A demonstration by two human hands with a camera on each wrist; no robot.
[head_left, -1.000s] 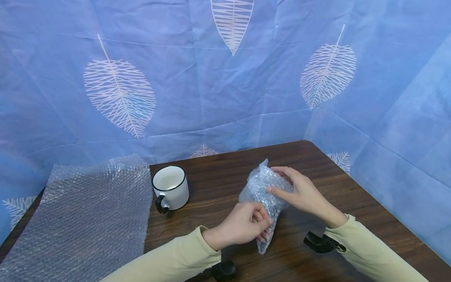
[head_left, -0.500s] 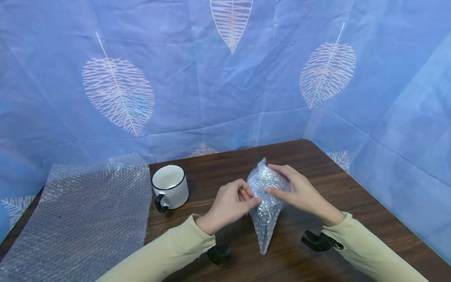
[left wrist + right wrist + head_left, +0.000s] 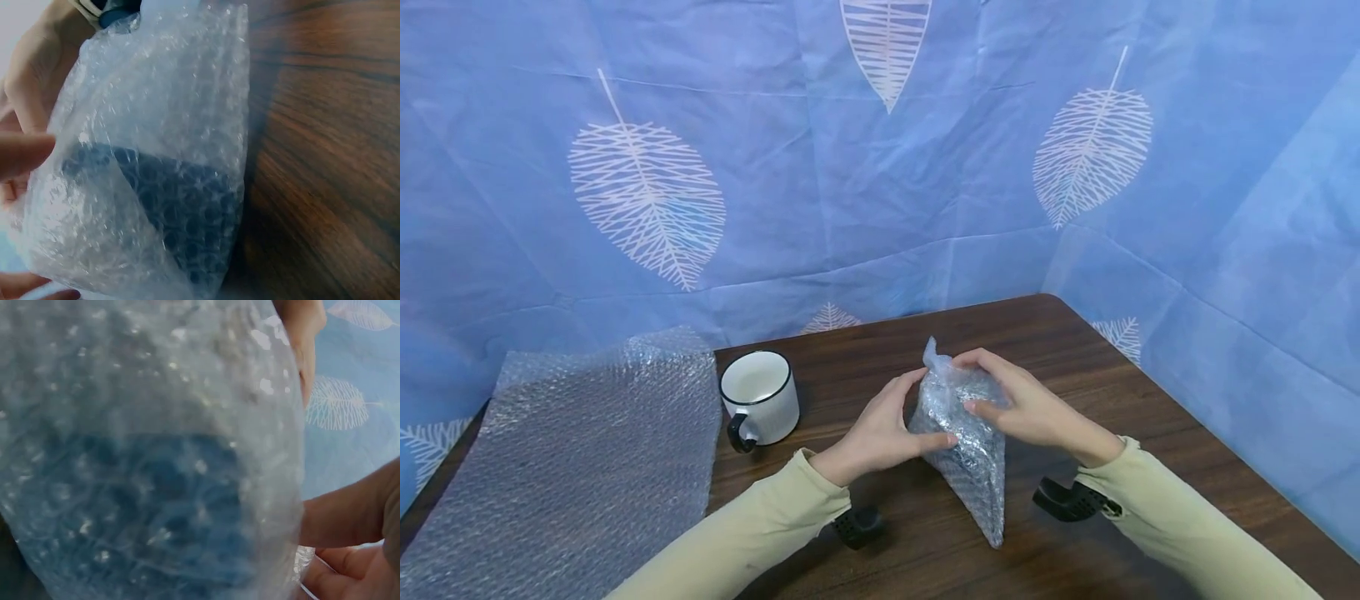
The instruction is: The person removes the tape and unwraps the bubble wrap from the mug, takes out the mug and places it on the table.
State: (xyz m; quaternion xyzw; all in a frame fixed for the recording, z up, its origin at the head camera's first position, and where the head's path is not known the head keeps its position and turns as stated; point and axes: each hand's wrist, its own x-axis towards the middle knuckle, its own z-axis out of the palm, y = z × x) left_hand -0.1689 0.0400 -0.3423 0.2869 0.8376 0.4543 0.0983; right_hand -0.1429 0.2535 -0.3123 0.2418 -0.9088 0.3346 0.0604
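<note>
A bundle of bubble wrap (image 3: 973,446) sits upright between the two hands, a twisted tip at its far end and a long pointed flap towards the person. Something dark blue shows through the plastic in the left wrist view; its kind is hidden by the wrap. My left hand (image 3: 880,429) holds the bundle's left side, thumb across the front and fingers at the far side. On the right, my right hand (image 3: 1037,408) grips it with the thumb on the front and the fingers curved round the top.
A white mug (image 3: 778,417) with a black rim and handle stands left of the hands. Further left, a large flat sheet of bubble wrap (image 3: 602,450) hangs past the back edge of the wooden table (image 3: 865,354). Blue cloth (image 3: 775,167) surrounds the table behind and to the right.
My left hand went from pinching low on the bundle up to its left side, with the fingers spreading round it. The bundle turned, its near point swinging right. My right hand kept its hold.
</note>
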